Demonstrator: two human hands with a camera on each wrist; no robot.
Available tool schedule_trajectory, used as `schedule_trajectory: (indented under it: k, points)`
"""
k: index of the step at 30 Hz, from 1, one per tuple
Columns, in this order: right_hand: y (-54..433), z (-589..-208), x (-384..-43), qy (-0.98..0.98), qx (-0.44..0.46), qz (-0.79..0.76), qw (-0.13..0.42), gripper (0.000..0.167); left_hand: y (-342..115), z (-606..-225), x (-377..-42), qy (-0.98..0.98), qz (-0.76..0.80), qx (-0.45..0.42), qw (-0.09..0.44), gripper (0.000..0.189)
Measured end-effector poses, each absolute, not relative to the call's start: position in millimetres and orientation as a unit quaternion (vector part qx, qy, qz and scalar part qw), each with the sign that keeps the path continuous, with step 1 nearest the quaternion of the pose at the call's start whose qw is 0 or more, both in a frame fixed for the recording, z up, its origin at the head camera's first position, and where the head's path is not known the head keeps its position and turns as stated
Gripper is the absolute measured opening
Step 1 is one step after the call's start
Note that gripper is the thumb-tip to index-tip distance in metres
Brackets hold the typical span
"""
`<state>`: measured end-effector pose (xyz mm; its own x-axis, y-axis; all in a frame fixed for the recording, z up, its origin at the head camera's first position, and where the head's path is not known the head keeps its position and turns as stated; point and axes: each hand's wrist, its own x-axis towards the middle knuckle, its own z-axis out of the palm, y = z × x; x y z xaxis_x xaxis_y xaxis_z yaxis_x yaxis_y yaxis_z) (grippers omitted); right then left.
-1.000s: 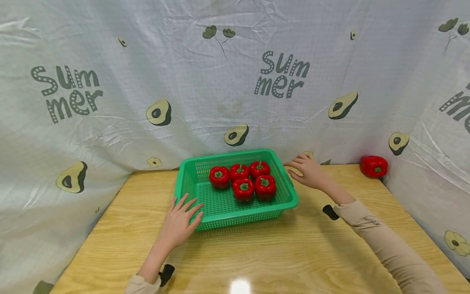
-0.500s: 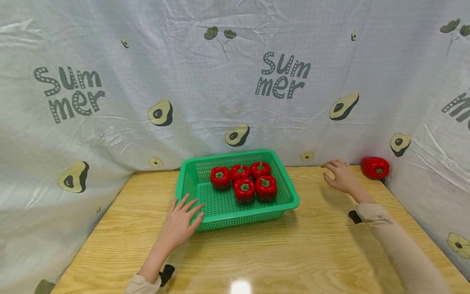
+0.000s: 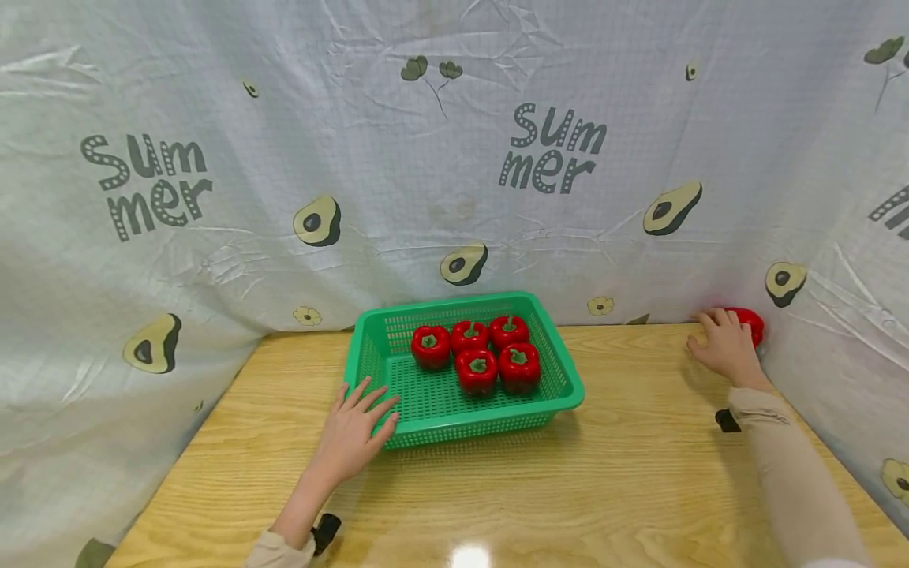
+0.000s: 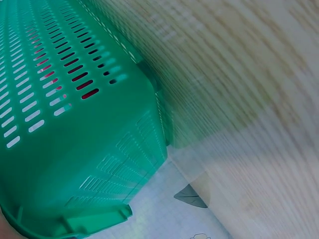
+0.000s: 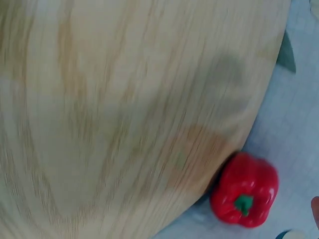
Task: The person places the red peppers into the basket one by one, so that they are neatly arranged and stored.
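Observation:
My left hand (image 3: 348,434) rests, fingers spread, on the front left corner of a green perforated plastic basket (image 3: 483,424). Several red bell peppers with green stems, one being the pepper (image 3: 477,372) at front middle, stand in the basket's middle and right. At the table's far right corner lies a lone red bell pepper (image 3: 749,322), partly hidden behind my right hand (image 3: 727,349). The right wrist view shows this pepper (image 5: 244,189) apart from the fingertip (image 5: 316,211) at the frame's edge. The left wrist view shows the basket's slotted side (image 4: 75,94) close up.
The basket stands on a wooden table (image 3: 604,481) near its back edge. A pale curtain (image 3: 398,173) printed with avocados and lettering hangs behind and along both sides. A black strap (image 3: 325,532) is on the left wrist, another strap (image 3: 727,420) on the right.
My right hand has moved from beside the basket's right rim across to the lone bell pepper at the far right. The left hand has stayed on the basket corner.

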<state>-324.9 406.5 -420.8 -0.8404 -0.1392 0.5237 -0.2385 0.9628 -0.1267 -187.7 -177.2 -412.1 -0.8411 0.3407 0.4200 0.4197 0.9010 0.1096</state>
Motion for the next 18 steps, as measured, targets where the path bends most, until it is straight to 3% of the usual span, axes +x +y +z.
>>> schedule_trajectory:
  k: [7, 18]
  points:
    - [427.0, -418.2, -325.5, -0.963, 0.045, 0.114, 0.242, 0.038, -177.8, -413.0, -187.0, -0.952, -0.099, -0.202, 0.206, 0.034]
    - [440.2, -418.5, -327.0, -0.984, -0.003, 0.094, 0.152, 0.060, -177.6, -412.5, -188.3, -0.951, -0.103, -0.203, 0.207, 0.033]
